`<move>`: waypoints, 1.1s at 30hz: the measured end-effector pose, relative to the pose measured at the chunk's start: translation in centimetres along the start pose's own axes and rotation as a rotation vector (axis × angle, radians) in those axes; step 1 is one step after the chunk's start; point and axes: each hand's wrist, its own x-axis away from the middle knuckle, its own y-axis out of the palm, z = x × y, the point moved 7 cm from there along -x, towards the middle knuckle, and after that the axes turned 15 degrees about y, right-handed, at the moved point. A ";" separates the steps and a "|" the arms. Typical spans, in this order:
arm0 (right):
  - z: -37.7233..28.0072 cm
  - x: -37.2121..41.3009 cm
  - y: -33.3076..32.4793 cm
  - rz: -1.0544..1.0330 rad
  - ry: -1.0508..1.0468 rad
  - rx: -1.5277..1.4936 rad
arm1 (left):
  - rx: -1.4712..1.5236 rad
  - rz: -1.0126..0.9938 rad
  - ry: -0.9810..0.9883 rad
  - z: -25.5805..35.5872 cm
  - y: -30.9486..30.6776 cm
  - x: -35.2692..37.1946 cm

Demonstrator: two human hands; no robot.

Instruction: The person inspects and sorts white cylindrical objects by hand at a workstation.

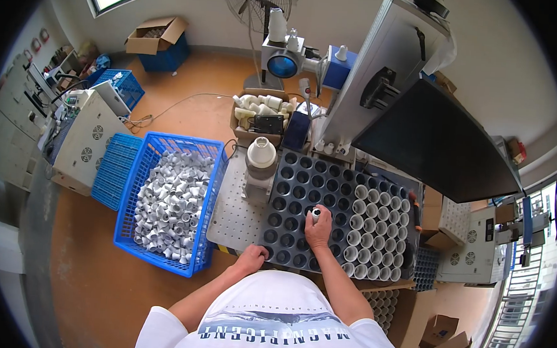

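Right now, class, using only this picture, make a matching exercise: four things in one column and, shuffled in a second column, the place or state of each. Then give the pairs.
Column one
1. right hand
2. left hand
3. blue basket
4. black tray

Column two
A. heaped with white fittings, beside the table on the person's left
B. rests on the tray's near edge
C. holds a small white fitting over the tray
D. right part filled, left holes empty

Pairs: 1-C, 2-B, 3-A, 4-D
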 end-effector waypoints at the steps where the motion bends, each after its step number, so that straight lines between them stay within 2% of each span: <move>1: 0.0 0.0 0.0 0.003 0.001 -0.002 | 0.017 -0.017 0.010 0.1 -0.1 -0.1; 5: 0.0 -0.1 0.0 -0.008 0.005 -0.023 | 0.035 -0.045 -0.096 0.5 -3.0 -0.1; 7: 0.0 -0.2 0.0 -0.020 0.022 -0.040 | 0.004 0.164 0.027 3.0 -7.7 -1.2; 9: 0.7 -0.7 0.0 -0.119 0.164 -0.143 | 0.057 0.288 -0.070 3.4 -12.2 -2.7; 11: 1.1 -1.6 -0.6 -0.164 0.287 -0.250 | 0.005 0.564 0.178 3.6 -17.0 -4.7; 13: 1.4 -2.7 -1.5 -0.158 0.394 -0.365 | -0.066 0.694 0.223 7.3 -21.4 -6.8; 16: -0.3 -5.0 -2.7 -0.134 0.385 -0.429 | -0.019 0.755 0.372 10.8 -24.6 -11.2; 19: -6.3 -7.6 -3.8 -0.194 0.370 -0.566 | -0.009 0.865 0.511 15.3 -24.6 -15.0; 22: -14.0 -9.8 -4.1 -0.245 0.220 -0.647 | -0.015 0.536 0.501 15.5 -22.0 -19.3; 25: -21.3 -10.3 -2.1 -0.336 0.068 -0.754 | 0.232 0.607 0.513 16.2 -23.5 -18.4; 28: -24.6 -9.3 1.8 -0.490 0.039 -0.681 | 0.143 0.805 0.555 16.5 -28.9 -12.3; 29: -24.5 -8.8 3.1 -0.469 -0.021 -0.568 | 0.058 0.893 0.479 14.0 -30.7 -10.1; 30: -24.3 -8.6 4.1 -0.449 -0.083 -0.454 | 0.101 0.934 0.451 10.8 -32.5 -8.0; 31: -23.9 -8.5 4.8 -0.495 -0.033 -0.475 | 0.018 1.019 0.419 8.6 -34.3 -5.3; 33: -24.0 -8.4 5.2 -0.406 -0.138 -0.484 | -0.092 1.155 0.286 0.9 -36.8 0.3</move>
